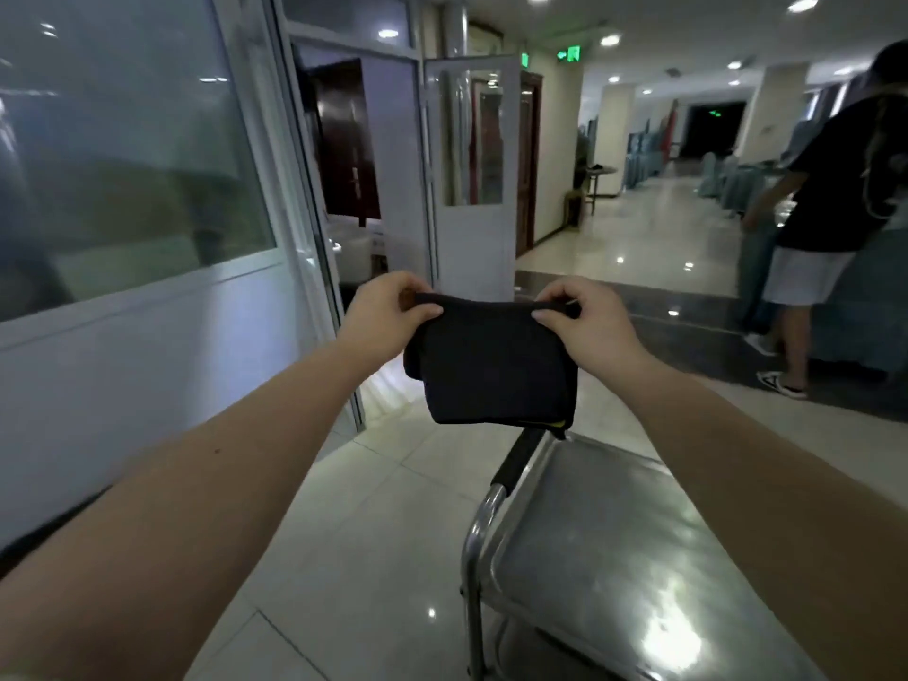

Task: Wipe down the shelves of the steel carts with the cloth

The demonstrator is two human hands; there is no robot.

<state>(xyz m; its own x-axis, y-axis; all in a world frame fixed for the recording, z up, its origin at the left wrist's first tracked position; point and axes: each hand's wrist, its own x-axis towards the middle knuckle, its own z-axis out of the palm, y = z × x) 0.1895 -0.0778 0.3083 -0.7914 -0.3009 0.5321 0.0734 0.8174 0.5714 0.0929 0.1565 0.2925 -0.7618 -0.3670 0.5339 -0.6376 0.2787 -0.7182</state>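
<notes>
A dark folded cloth (491, 366) with a sliver of yellow at its lower edge hangs in the air in front of me. My left hand (381, 312) pinches its top left corner and my right hand (582, 319) pinches its top right corner. Below the cloth stands a steel cart (614, 548); its shiny top shelf fills the lower right of the view. The cart's black-gripped handle bar (516, 459) rises just under the cloth. The cloth is above the shelf and does not touch it.
A white partition wall with a large window (123, 164) runs along my left, ending at an open glass door (471, 174). Another person (825, 199) stands at the right beside covered tables. Glossy tiled floor (368, 508) stretches into a hallway.
</notes>
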